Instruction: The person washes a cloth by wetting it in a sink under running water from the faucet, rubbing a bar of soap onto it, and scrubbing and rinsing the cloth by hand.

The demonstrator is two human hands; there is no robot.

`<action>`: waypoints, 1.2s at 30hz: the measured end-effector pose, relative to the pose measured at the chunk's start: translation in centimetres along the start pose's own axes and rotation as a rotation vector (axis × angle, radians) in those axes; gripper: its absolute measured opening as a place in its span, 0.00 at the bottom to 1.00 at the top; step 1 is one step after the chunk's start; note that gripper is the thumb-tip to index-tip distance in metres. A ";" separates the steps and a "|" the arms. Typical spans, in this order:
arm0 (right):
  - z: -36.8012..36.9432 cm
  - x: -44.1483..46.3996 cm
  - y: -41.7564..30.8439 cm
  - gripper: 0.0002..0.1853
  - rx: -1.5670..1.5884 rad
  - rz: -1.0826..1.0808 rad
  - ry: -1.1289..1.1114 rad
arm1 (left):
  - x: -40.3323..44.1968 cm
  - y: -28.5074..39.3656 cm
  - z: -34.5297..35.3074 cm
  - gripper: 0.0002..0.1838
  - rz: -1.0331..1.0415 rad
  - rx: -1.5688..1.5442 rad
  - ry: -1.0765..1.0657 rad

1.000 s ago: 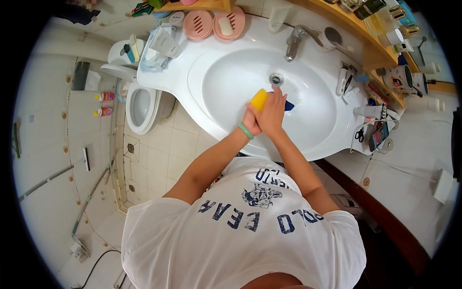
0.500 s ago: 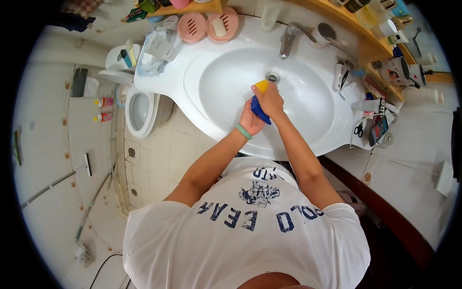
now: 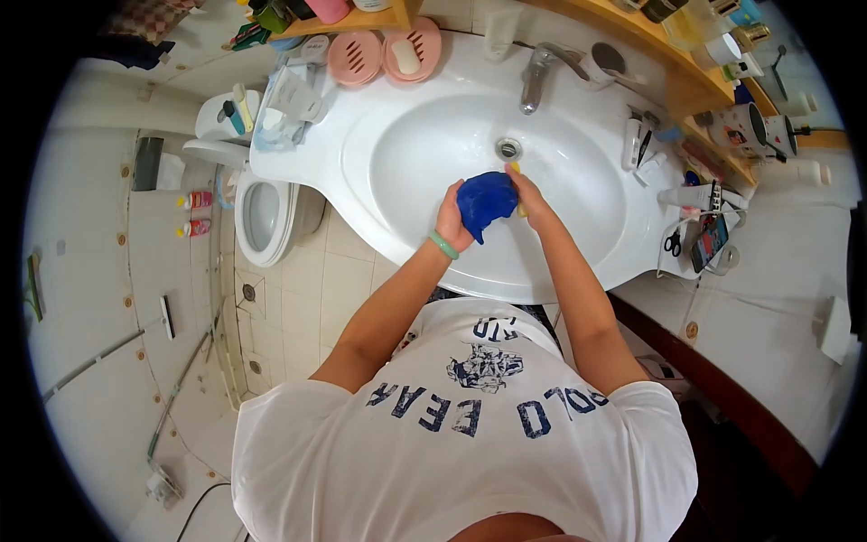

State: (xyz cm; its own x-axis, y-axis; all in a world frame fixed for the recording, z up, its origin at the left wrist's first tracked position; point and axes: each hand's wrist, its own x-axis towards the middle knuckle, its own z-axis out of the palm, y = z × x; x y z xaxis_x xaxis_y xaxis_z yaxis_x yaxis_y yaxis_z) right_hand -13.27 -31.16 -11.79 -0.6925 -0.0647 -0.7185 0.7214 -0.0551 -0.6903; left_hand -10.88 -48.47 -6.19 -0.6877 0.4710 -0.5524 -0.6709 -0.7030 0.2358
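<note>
A wet-looking blue cloth [image 3: 488,203] is spread between my two hands over the white sink basin [image 3: 397,163]. My left hand [image 3: 453,219], with a green bangle at the wrist, grips its left side. On the other side my right hand [image 3: 531,197] is closed at the cloth's right edge. A pale yellow piece [image 3: 521,210] shows by the right fingers; whether it is joined to the blue cloth I cannot tell. Just beyond the hands lies the drain [image 3: 508,149], and behind it stands the chrome faucet [image 3: 536,79], with no water seen running.
Two pink soap dishes [image 3: 354,58] stand at the back left, one with a white soap bar [image 3: 405,57]. Tubes, scissors [image 3: 673,242] and a phone [image 3: 710,242] crowd the right counter. Wooden shelves [image 3: 632,36] overhang the back. A toilet [image 3: 264,221] is at the left.
The blue cloth was bunched small with a yellow part on top between clasped hands. Now my hands are apart and the blue cloth is opened out, with little yellow showing.
</note>
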 end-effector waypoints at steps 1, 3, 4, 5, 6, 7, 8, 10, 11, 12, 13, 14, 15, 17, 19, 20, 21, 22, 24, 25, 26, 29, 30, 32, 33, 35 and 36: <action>0.7 -1.8 -0.5 0.27 0.211 0.059 -0.024 | 0.3 0.4 -0.1 0.25 -0.025 0.002 0.009; 1.7 -3.6 -0.9 0.26 0.384 0.066 -0.066 | 0.7 0.9 -0.2 0.25 -0.044 0.000 0.021; 2.2 -4.0 -0.9 0.25 0.562 0.067 -0.101 | 0.9 1.0 -0.1 0.27 -0.034 0.015 0.036; 2.8 -4.0 -0.8 0.25 0.560 0.068 -0.103 | 1.1 1.0 0.0 0.29 -0.025 0.032 0.050; 3.5 -4.0 -0.8 0.24 0.502 0.022 -0.064 | 1.4 1.0 -0.2 0.29 -0.024 0.032 0.049; 4.1 -4.1 -0.7 0.23 0.444 -0.024 -0.026 | 1.7 0.8 -0.6 0.29 0.026 0.036 0.096; 4.6 -4.1 -0.6 0.23 0.444 -0.025 -0.025 | 1.9 0.7 -0.8 0.29 0.075 0.041 0.142; 5.4 -4.4 -0.8 0.22 0.346 -0.120 0.146 | 1.8 1.0 -0.7 0.30 0.085 0.016 0.188; 5.3 -4.8 -1.1 0.21 0.374 -0.123 0.161 | 1.8 1.2 -0.7 0.30 0.096 -0.010 0.235; 5.3 -5.3 -1.6 0.21 0.374 -0.124 0.158 | 2.1 1.4 -1.5 0.30 0.099 -0.009 0.235; 5.0 -5.8 -2.0 0.21 0.399 -0.161 0.138 | 2.7 1.5 -2.8 0.32 0.101 0.023 0.269; 4.9 -6.1 -2.3 0.20 0.423 -0.198 0.118 | 3.3 1.4 -4.1 0.33 0.104 0.055 0.302; 4.7 -6.4 -2.7 0.20 0.423 -0.199 0.119 | 3.4 1.5 -4.6 0.33 0.104 0.055 0.301; 4.6 -6.7 -3.2 0.19 -0.032 -0.349 0.194 | 3.6 1.4 -5.6 0.36 -0.002 0.127 0.264; 5.3 -6.7 -3.3 0.19 0.071 -0.340 0.102 | 2.5 1.7 -2.1 0.36 -0.122 0.175 0.434; 5.6 -6.8 -3.2 0.19 0.174 -0.327 0.012 | 1.6 1.9 -0.3 0.37 -0.246 0.221 0.604; 6.1 -6.8 -3.1 0.21 0.060 -0.346 -0.007 | 0.7 1.9 0.2 0.38 -0.286 0.110 0.332; 6.6 -6.7 -3.0 0.23 -0.053 -0.365 -0.027 | 1.4 0.9 -0.7 0.37 -0.246 -0.035 0.182; 7.6 -8.8 -3.7 0.28 -0.580 -0.367 0.089 | 3.1 -0.3 -3.6 0.33 -0.197 -0.124 -0.047; 8.6 -9.1 -3.3 0.28 -0.581 -0.366 0.086 | 4.7 -1.7 -5.6 0.33 -0.195 -0.127 -0.046; 9.7 -9.4 -2.8 0.32 -0.781 -0.573 0.322 | 6.5 -3.5 -7.6 0.30 0.128 0.373 -0.177; 9.5 -7.3 -1.8 0.34 -1.036 -0.866 0.711 | 6.5 -4.0 -7.1 0.27 0.354 0.693 -0.217; 9.1 -6.0 -1.9 0.31 -1.087 -0.954 0.868 | 5.7 -3.3 -5.7 0.26 0.253 0.522 -0.136; 7.3 -4.0 -2.7 0.32 -0.855 -0.608 0.657 | 3.7 -2.4 -2.8 0.25 0.040 0.179 0.024; 6.8 -3.6 -3.4 0.33 -0.609 -0.286 0.445 | 3.4 -2.1 -1.8 0.25 -0.063 0.011 0.099; 7.1 -4.5 -3.1 0.34 -0.623 -0.343 0.423 | 2.8 -2.1 -0.9 0.25 -0.065 -0.024 0.132; 7.6 -5.2 -3.0 0.35 -0.636 -0.406 0.400 | 2.8 -1.9 -0.7 0.25 -0.062 -0.056 0.163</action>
State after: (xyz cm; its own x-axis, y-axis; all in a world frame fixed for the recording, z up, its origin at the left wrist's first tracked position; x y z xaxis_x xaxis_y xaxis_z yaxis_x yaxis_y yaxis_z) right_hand -11.86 -38.26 -5.34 -0.9326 0.2024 -0.2987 0.3599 0.5800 -0.7308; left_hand -11.32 -46.20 -8.72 -0.5885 0.4251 -0.6877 -0.6908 -0.7063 0.1546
